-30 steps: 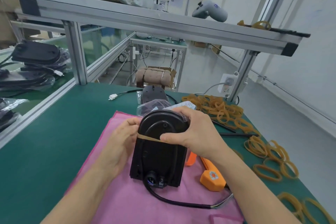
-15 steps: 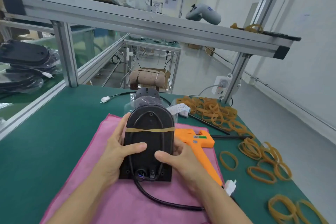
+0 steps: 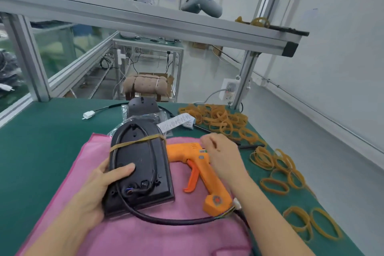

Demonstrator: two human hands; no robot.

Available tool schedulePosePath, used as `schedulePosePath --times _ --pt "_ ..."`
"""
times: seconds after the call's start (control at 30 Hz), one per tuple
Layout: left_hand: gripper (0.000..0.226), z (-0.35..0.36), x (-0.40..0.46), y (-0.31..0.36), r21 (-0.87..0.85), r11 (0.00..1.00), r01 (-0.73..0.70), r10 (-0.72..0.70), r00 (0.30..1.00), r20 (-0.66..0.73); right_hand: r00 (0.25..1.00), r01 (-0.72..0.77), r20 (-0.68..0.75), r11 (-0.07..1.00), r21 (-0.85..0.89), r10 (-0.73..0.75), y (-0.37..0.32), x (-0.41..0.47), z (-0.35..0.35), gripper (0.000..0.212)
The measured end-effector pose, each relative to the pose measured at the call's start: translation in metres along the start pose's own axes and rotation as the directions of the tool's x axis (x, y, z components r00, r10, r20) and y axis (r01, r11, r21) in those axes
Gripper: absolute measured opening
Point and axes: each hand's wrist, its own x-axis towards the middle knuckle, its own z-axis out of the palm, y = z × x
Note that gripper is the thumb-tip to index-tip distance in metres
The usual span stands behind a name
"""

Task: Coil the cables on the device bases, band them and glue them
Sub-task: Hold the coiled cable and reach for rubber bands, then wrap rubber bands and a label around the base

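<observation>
2 hands work over a pink cloth (image 3: 145, 233) spread on the green table (image 3: 41, 151). On the cloth lies a black base (image 3: 143, 164), underside up, its rounded end pointing away. The left hand (image 3: 97, 189) grasps the base at its left edge, thumb (image 3: 124, 169) pressed flat on the underside, fingers tucked beneath. A black cable (image 3: 166, 219) runs in a loop round the underside, leaves at the near end and curves right across the cloth to a white plug (image 3: 236, 203). 1 tan band (image 3: 137, 141) crosses the base near its rounded end, over the cable. Just right of the base, an orange glue gun (image 3: 199, 170) lies on its side on the cloth. The right hand (image 3: 222, 154) hovers over the gun's far end, fingers loosely curled; whether they touch or grasp it I cannot tell, as the hand is blurred. Many loose bands (image 3: 220, 118) lie heaped at the table's far right, and more (image 3: 276, 172) scatter along its right edge. Another base (image 3: 143, 107) in clear wrap sits behind the first.
</observation>
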Motion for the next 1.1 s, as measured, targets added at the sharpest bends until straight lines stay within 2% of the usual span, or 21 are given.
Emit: schedulePosePath --times 0.07,0.13,0.17,0.27,0.4,0.43,0.47,0.53,0.57,0.6,0.63,0.67,0.7,0.77,0.83,0.9,1.0,1.07,1.1 --pt "0.045 0.002 -0.002 0.0 0.01 1.0 0.01 -0.01 1.0 -0.008 0.996 -0.085 -0.005 0.943 -0.322 0.088 0.027 0.0 -0.022 0.028" --pt "0.046 0.007 -0.004 -0.001 0.043 0.999 -0.003 0.004 0.999 -0.034 0.967 -0.163 0.066 0.798 -0.58 0.246 0.05 -0.006 -0.03 0.032" --pt "0.047 0.009 -0.005 -0.002 0.061 0.998 -0.013 0.016 0.999 -0.05 0.946 -0.173 0.099 0.739 -0.651 0.308 0.059 -0.009 -0.031 0.036" --pt "0.054 0.014 -0.005 -0.002 0.072 0.997 -0.034 0.041 0.995 -0.096 0.933 -0.168 0.114 0.693 -0.701 0.342 0.076 -0.017 -0.025 0.038" --pt "0.061 0.018 -0.007 -0.002 0.059 0.997 -0.04 0.048 0.989 -0.138 0.953 -0.118 0.093 0.637 -0.762 0.288 0.08 -0.017 -0.026 0.018" --pt "0.061 0.018 -0.008 -0.001 0.061 0.997 -0.039 0.048 0.988 -0.147 0.962 -0.124 0.077 0.674 -0.728 0.261 0.082 -0.016 -0.026 0.02" --pt "0.061 0.019 -0.008 -0.001 0.063 0.997 -0.039 0.049 0.986 -0.158 0.972 -0.155 0.042 0.763 -0.628 0.232 0.082 -0.016 -0.027 0.024" --pt "0.059 0.02 -0.008 -0.001 0.065 0.997 -0.043 0.055 0.981 -0.187 0.971 -0.238 -0.048 0.947 -0.217 0.233 0.074 -0.014 -0.028 0.026" --pt "0.058 0.021 -0.008 -0.001 0.064 0.997 -0.046 0.058 0.977 -0.204 0.963 -0.258 -0.064 0.964 0.064 0.262 0.068 -0.012 -0.029 0.026" --pt "0.058 0.021 -0.008 -0.001 0.063 0.997 -0.047 0.06 0.974 -0.22 0.949 -0.284 -0.036 0.896 0.34 0.314 0.059 -0.01 -0.029 0.029" --pt "0.058 0.022 -0.008 -0.002 0.07 0.996 -0.048 0.064 0.97 -0.234 0.933 -0.313 0.04 0.754 0.578 0.356 0.051 -0.008 -0.028 0.03" --pt "0.058 0.022 -0.008 -0.003 0.083 0.995 -0.05 0.069 0.967 -0.245 0.919 -0.346 0.152 0.557 0.755 0.365 0.044 -0.007 -0.025 0.027" --pt "0.056 0.022 -0.007 -0.004 0.097 0.994 -0.051 0.074 0.965 -0.252 0.903 -0.38 0.256 0.36 0.852 0.346 0.036 -0.007 -0.021 0.021" --pt "0.051 0.022 -0.008 -0.005 0.112 0.992 -0.057 0.085 0.962 -0.259 0.868 -0.448 0.425 0.037 0.893 0.257 0.019 -0.007 -0.014 0.007" --pt "0.054 0.021 -0.009 -0.005 0.094 0.993 -0.066 0.089 0.961 -0.262 0.847 -0.492 0.519 -0.203 0.847 0.116 0.005 -0.01 -0.008 0.023" --pt "0.061 0.019 -0.008 -0.005 0.06 0.996 -0.07 0.083 0.96 -0.266 0.841 -0.517 0.541 -0.331 0.79 -0.022 -0.006 -0.014 -0.002 0.03" --pt "0.06 0.018 -0.007 -0.005 0.107 0.994 -0.038 0.068 0.956 -0.287 0.849 -0.525 0.503 -0.374 0.765 -0.162 -0.023 -0.019 0.007 0.039" --pt "0.052 0.02 -0.006 -0.005 0.224 0.974 -0.028 0.103 0.938 -0.33 0.848 -0.53 0.483 -0.386 0.755 -0.221 -0.033 -0.022 0.013 0.044" --pt "0.052 0.021 -0.007 -0.005 0.343 0.938 -0.043 0.175 0.915 -0.364 0.844 -0.537 0.486 -0.377 0.755 -0.229 -0.037 -0.023 0.017 0.041"
